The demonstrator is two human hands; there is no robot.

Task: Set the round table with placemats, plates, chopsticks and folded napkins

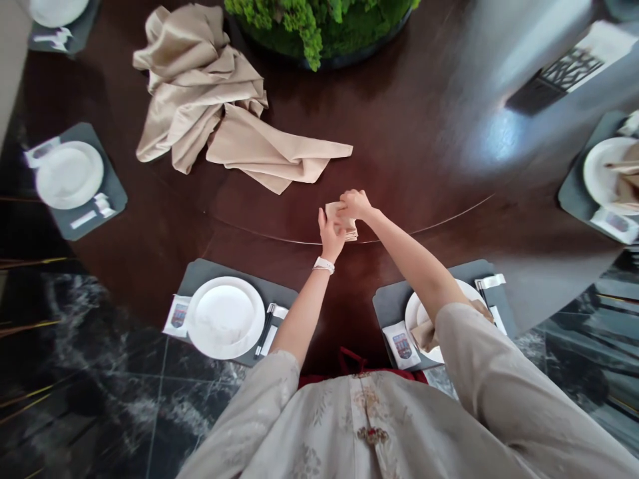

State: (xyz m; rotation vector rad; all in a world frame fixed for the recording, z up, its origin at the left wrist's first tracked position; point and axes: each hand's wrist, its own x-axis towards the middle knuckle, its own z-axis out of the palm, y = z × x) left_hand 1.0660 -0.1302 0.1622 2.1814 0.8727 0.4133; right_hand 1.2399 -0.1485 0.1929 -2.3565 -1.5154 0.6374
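Note:
Over the dark round table (399,153), both my hands hold a small folded beige napkin (351,232). My left hand (329,234) grips it from the left side, a white band on the wrist. My right hand (355,203) pinches its top from above, fingers closed. A heap of loose beige napkins (219,106) lies further back to the left, apart from my hands.
A white plate (225,317) on a grey mat, with chopsticks (265,330), lies at the near left. Another plate (415,313) holding a folded napkin sits under my right arm. A green moss centrepiece (319,23) stands at the back. More place settings (70,174) ring the table.

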